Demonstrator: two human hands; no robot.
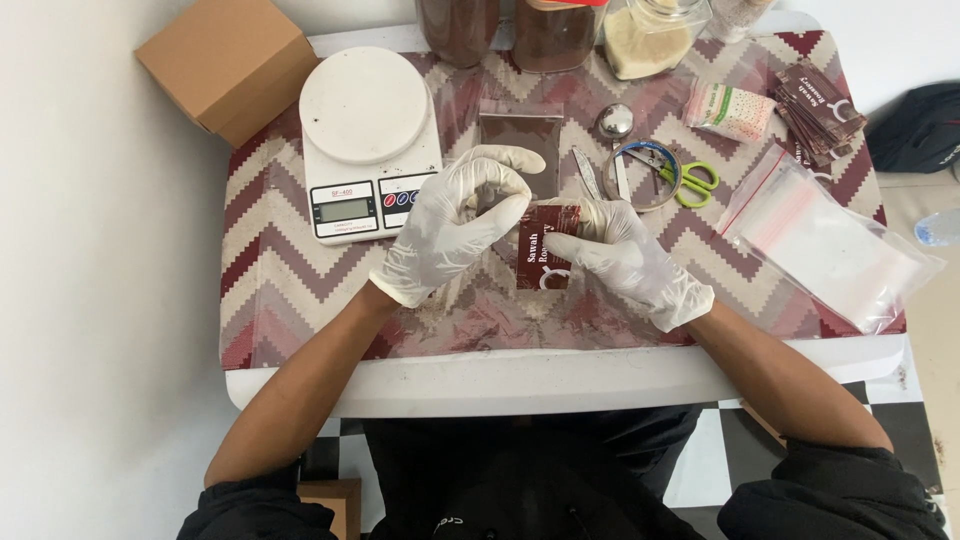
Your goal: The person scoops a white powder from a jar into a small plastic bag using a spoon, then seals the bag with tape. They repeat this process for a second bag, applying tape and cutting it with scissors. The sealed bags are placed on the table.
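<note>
Label card (541, 262): dark red-brown rectangle w/ white print and a pale ring mark at its lower end; glossy at the top edge
Axis: long axis runs near/far on the table; top end points away from the person, toward the jars; print runs sideways along that axis
Where: held just above the table's middle, between both hands, in front of the clear pouch
Left hand (455, 226): white glove; fingers curled in, tips pinched together just left of the card's top; can't tell if they actually grip it or the pouch
Right hand (625, 258): white glove; thumb and fingers closed on the card's right edge
Pouch (521, 141): 1 clear bag w/ dark brown powder, lying behind the hands, partly hidden
Scale (369, 140): 1 white digital kitchen scale, round platter, left of the pouch
Box (229, 66): 1 cardboard box, far-left corner
Jars: 4 at far edge, all cut off by the frame; 2 w/ dark powder (553, 30), 1 w/ pale grains (652, 38), contents of the last unclear
Scissors (679, 178): 1 pair, green handles; lying by a tape roll (642, 176)
Spoon (615, 130): 1 metal, round bowl
Spare cards (818, 102): stack at far right; count unclear
Empty bags (825, 240): pile of clear zip bags, right edge; count unclear
Cloth (280, 260): zigzag pattern, red/beige, some powder spilled near the card
</note>
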